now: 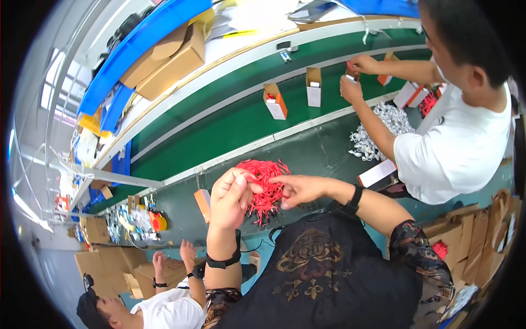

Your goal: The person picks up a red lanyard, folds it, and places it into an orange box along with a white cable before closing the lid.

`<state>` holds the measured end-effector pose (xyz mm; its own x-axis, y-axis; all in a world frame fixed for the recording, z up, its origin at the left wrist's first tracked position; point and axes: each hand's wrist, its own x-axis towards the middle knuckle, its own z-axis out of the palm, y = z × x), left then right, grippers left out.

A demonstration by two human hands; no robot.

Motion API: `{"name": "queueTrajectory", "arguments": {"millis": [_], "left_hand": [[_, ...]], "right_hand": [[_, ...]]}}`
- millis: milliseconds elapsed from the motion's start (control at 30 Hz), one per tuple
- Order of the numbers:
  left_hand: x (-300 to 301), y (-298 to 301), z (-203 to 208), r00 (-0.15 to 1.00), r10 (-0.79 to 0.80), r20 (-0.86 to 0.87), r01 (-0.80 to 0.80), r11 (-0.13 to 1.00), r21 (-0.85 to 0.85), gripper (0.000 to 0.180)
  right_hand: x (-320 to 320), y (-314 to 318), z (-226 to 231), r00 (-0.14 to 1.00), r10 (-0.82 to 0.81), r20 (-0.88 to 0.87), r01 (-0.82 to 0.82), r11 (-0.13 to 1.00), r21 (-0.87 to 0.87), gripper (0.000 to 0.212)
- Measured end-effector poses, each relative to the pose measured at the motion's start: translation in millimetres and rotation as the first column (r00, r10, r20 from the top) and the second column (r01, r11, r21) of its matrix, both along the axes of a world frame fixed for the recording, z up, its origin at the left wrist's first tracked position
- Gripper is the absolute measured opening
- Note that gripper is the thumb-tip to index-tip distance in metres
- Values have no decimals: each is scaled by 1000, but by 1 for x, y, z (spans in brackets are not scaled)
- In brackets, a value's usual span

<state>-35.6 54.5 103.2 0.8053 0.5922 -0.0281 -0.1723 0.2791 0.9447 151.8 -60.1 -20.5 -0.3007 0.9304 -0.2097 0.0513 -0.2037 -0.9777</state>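
Observation:
A heap of thin red straps (264, 193) lies on the dark green bench in front of me. My left hand (231, 196) is raised at the heap's left edge, its fingers closed in a pinch, with a bit of red strap at the fingertips. My right hand (302, 189) comes over the heap from the right, the index finger stretched toward the left hand and the thumb apart below it. Red shows between its fingers; this looks like the heap behind. Left of my left hand, a small orange and white box (203, 205) stands on the bench.
Open boxes, one orange and white (276, 105) and one white (314, 93), stand on the green conveyor (219, 127). At right, a co-worker (457, 137) handles a box beside a white strap heap (381, 131). Another person (170, 307) is at lower left. Cartons (474, 241) stack at right.

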Motion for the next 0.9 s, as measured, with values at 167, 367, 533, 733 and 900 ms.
{"name": "queueTrajectory", "arguments": {"millis": [167, 367, 533, 733, 900], "left_hand": [[-3, 9, -12, 972, 217, -86, -188, 947, 262, 23], [-1, 24, -92, 935, 104, -340, 88, 858, 506, 36], [58, -28, -126, 962, -226, -152, 272, 836, 477, 56], [66, -40, -194, 912, -349, -217, 397, 882, 253, 33], [25, -44, -178, 893, -404, -200, 439, 880, 181, 30]], "right_hand": [[6, -8, 34, 983, -131, -129, 155, 968, 199, 16], [12, -32, 94, 858, -418, -299, 479, 861, 170, 24], [1, -23, 129, 805, -565, -183, 594, 757, 272, 42], [2, -33, 123, 665, -503, -552, 666, 734, 133, 43], [42, -73, 77, 477, -746, -465, 861, 504, 74, 42]]}}
